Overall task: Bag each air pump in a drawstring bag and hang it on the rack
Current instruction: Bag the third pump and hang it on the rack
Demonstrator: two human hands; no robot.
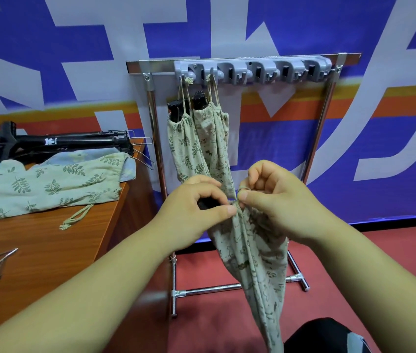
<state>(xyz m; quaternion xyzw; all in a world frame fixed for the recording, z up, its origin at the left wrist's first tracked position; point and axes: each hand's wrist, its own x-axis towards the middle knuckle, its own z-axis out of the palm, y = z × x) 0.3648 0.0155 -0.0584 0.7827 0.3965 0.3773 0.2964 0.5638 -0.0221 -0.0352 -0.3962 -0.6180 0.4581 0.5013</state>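
Both forearms reach up from the bottom of the frame and meet just below centre, where the two hands work the mouth of a printed drawstring bag [252, 256]. That bag hangs long and straight down from the hands toward the lower edge of the frame, its long axis near vertical, with its mouth at the top, between the hands. The left hand [196, 207] has its fingers [217, 212] curled around something dark at the bag's mouth, most likely the head of the air pump inside. The right hand [275, 200] is closed too, thumb and forefinger pinching what looks like the cord at the gathered neck; the cord itself is mostly hidden.

Up and slightly right of the hands, across the upper middle of the frame, runs the grey hook strip of the rack [252, 70]. Two filled bags [201, 138] already hang from its leftmost hooks, black pump heads poking out. The free hooks lie to the right of those, so the next lift would go upward and a little to the right, which favours the right hand as the nearer one.

At the left of the frame the desk [49, 245] carries spare bags [46, 184], more black pumps [56, 143] and a few metal needles [0, 263].
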